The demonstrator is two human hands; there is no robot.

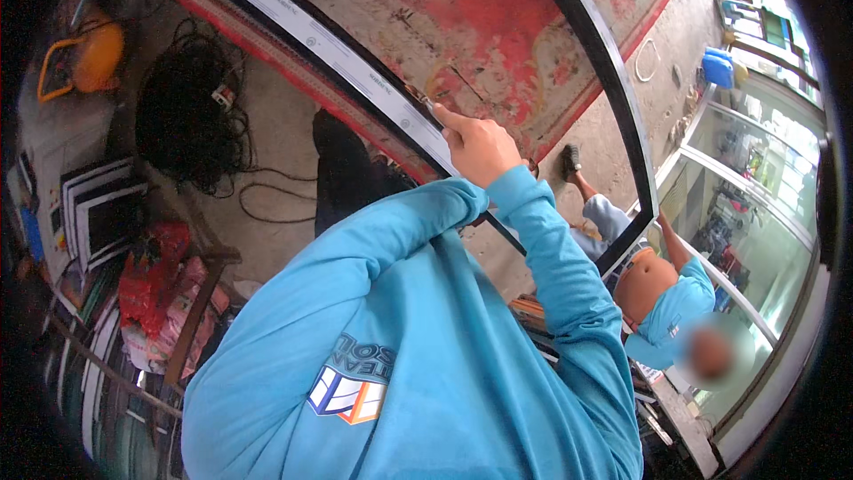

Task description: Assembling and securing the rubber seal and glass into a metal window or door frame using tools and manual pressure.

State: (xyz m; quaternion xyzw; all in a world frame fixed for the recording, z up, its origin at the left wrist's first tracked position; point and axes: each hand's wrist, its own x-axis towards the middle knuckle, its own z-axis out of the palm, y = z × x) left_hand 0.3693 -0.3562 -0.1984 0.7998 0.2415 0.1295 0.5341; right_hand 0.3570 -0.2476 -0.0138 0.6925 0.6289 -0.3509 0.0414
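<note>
A large black frame [635, 120] lies over a worn red patterned carpet [506, 4], with white printed film [333, 58] along its near-left bar. My right hand [482, 149] is at that bar, its fingers closed and pointing along it to the upper left. At the fingertips there is a small shiny bit, too small to name. My left arm [355, 249] crosses in front of me in a blue sleeve. Its cuff ends beneath my right wrist, and the left hand itself is hidden there.
Another person in a blue shirt [680, 302] bends at the right, one hand near the frame's corner. A tangled black cable heap [191, 111], an orange tool-like object [96, 58] and red bags [155, 280] lie left. A glass-panelled door [746, 204] stands right.
</note>
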